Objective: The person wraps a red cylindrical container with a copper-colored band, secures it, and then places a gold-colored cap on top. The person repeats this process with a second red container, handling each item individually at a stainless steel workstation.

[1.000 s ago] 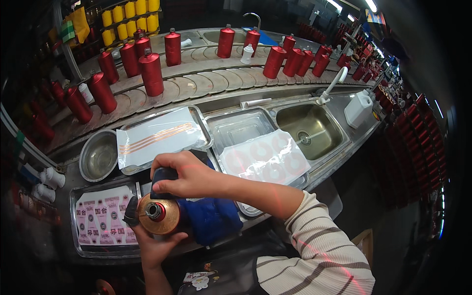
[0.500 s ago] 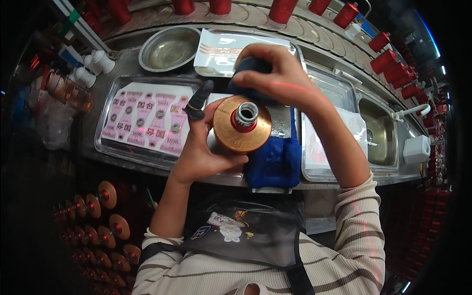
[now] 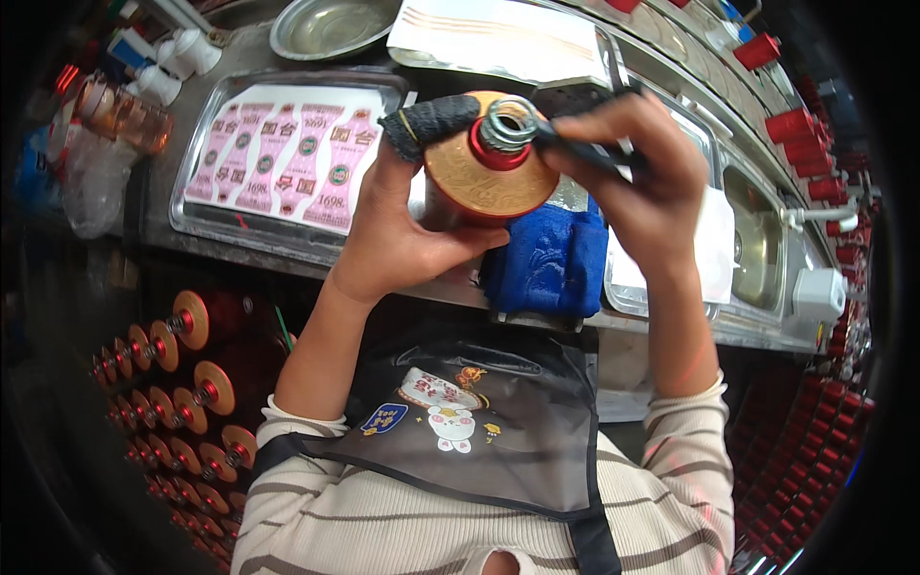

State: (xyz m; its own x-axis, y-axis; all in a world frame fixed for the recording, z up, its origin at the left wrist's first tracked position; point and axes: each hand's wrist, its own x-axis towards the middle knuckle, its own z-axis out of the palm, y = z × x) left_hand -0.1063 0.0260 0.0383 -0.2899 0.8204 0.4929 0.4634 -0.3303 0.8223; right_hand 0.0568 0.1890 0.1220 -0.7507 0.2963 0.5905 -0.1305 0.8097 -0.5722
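My left hand (image 3: 388, 240) is wrapped round a red bottle (image 3: 484, 177) with a gold shoulder and an uncapped clear glass neck, tilted so its mouth faces up toward me. One finger wears a black finger cover (image 3: 436, 122) and rests along the gold shoulder. My right hand (image 3: 656, 187), smeared by motion, pinches a dark slim tool (image 3: 594, 149); its tip is beside the glass neck, though I cannot tell if they touch. Below the bottle lies a folded blue cloth (image 3: 546, 259) at the bench edge.
A metal tray (image 3: 182, 206) of pink printed labels (image 3: 287, 158) lies to the left. Beyond it stands a steel bowl (image 3: 331, 29). White sheets (image 3: 494, 38) lie at the back. A sink (image 3: 757, 230) is at right; gold-topped red bottles (image 3: 206, 383) crowd the lower left.
My right hand has moved right and down from behind the bottle, and a dark slim tool now shows in it. The bottle has shifted slightly up and right in view.
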